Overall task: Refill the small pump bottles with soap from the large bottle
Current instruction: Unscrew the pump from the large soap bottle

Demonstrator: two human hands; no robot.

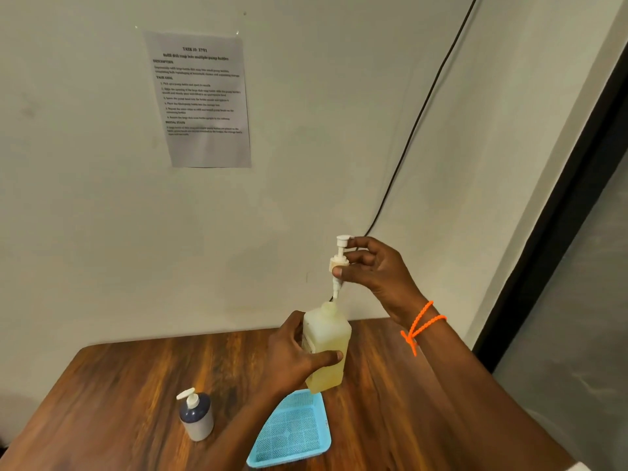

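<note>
My left hand (295, 351) grips a translucent square bottle (327, 338) of pale yellow soap, held up above the table. My right hand (373, 268) pinches a white pump head (339, 258) just above the bottle's open neck. The pump's tube points down into the neck. A small round pump bottle (196, 416), dark at the top and white below with a white pump on it, stands on the table at the left.
A light blue mesh tray (292, 433) lies on the wooden table (119, 385) under the held bottle. A printed sheet (200, 100) is taped to the wall. A black cable (418, 120) runs down the wall behind my right hand.
</note>
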